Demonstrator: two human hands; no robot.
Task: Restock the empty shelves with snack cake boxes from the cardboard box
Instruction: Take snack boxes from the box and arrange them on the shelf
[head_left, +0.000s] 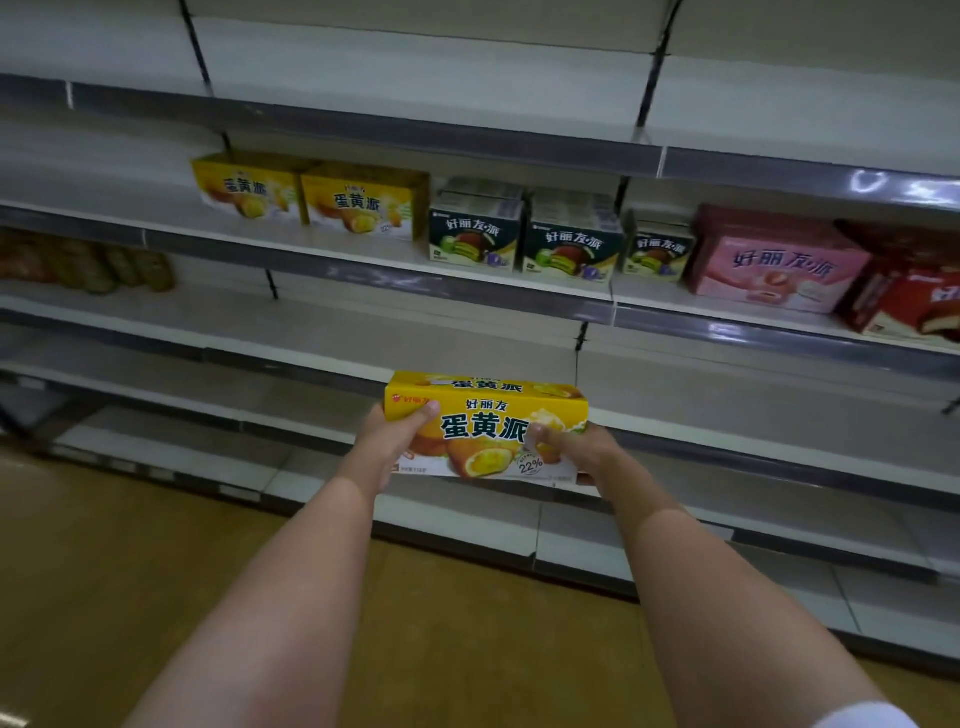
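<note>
While both the left hand (387, 441) and right hand (576, 447) clasp a yellow snack cake box (485, 431) by its ends, one shelf (363, 249) above them holds boxes, so most shelving looks unfilled.

A shop aisle — long metal shelves (363, 249), boxed snack cakes (358, 205).

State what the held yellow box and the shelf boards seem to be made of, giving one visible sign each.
Yellow box: probably glossy printed paperboard; crisp folded edges and a slight sheen.
Shelf boards: likely painted sheet metal, matte pale; thin flat panels on slotted uprights, though the blur leaves this open.
</note>
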